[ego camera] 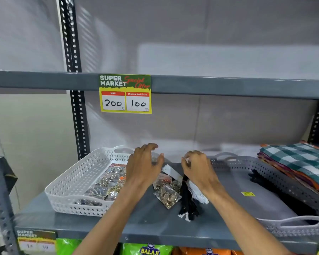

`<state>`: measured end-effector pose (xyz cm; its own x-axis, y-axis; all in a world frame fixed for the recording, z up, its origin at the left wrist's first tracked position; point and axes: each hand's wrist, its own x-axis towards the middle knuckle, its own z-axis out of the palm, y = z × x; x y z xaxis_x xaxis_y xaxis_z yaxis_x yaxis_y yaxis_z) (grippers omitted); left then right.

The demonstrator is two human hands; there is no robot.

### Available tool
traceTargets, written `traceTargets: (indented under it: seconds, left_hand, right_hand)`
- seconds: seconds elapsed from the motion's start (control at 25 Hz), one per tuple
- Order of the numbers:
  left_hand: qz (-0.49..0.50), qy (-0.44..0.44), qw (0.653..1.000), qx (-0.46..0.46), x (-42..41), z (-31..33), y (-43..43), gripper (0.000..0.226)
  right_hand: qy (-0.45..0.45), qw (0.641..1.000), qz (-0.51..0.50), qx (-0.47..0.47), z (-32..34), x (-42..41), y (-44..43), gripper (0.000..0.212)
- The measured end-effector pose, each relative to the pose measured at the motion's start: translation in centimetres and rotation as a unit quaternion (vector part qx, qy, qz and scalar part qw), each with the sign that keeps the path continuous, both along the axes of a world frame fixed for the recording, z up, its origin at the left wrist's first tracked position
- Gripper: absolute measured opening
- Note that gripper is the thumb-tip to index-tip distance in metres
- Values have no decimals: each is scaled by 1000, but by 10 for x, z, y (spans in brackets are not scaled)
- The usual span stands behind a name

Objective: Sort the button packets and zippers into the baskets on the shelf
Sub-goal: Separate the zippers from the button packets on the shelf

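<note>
Two bare hands reach over a grey shelf (147, 223). The left hand (144, 162) hovers spread and empty; the right hand (197, 168) curls above black zippers (187, 199), its grip unclear. Loose button packets (167, 195) lie between a white basket (77, 181) at 9 o'clock and a grey basket (276, 181) at 3 o'clock.

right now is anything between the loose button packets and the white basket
Only the left hand and its forearm, which lie between the loose button packets and the white basket. Nothing else sits on the grey shelf there, and the basket has bare floor left.
</note>
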<state>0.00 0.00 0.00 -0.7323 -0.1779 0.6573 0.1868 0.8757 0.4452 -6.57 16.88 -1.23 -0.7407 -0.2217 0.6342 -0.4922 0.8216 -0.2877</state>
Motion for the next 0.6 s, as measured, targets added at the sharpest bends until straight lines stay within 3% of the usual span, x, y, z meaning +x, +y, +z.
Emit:
traceTargets:
  seconds: [0.16, 0.28, 0.6]
  left_hand:
    - [-13, -43, 998, 38, -12, -3, 6, 18]
    - [-41, -54, 997, 43, -16, -16, 11, 11]
    - [-89, -85, 990, 62, -25, -35, 12, 9]
  right_hand:
    - [-145, 988, -49, 24, -8, -12, -5, 22]
    - [-218, 975, -29, 3, -23, -17, -7, 15]
    - [-214, 976, -39, 6, -3, -24, 7, 36]
